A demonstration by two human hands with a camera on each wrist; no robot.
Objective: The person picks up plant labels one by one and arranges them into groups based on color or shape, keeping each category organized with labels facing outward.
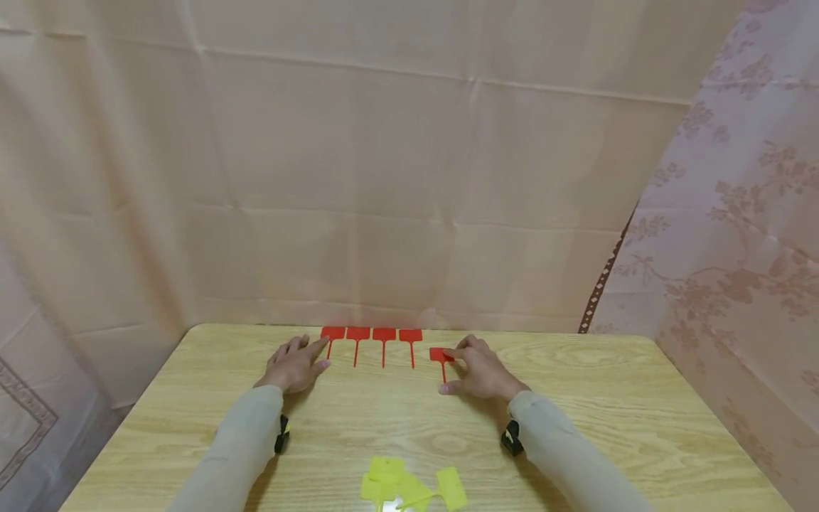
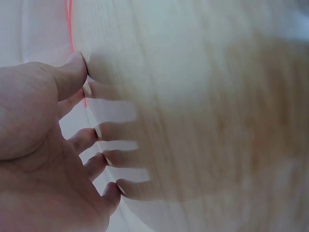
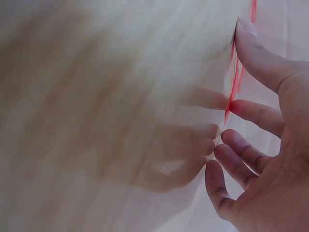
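Several red T-shaped plant labels lie flat at the table's far edge, heads away from me and thin stems toward me. My left hand point(image 1: 294, 366) has its fingers spread on the tabletop, with the index fingertip at the head of the leftmost label point(image 1: 334, 331). At the right end, a red plant label point(image 1: 439, 353) lies slightly nearer to me than the others. On its head rests the index finger of my right hand point(image 1: 483, 370), while the thumb touches down near the stem's lower end. In the right wrist view this label point(image 3: 233, 92) appears edge-on along the tabletop.
Between the hands, the rest of the row includes a red label point(image 1: 384, 334). Yellow plant labels point(image 1: 451, 489) lie in a loose overlapping pile at the near side of the wooden table point(image 1: 576, 384). A beige curtain point(image 1: 384, 178) hangs right behind the far edge.
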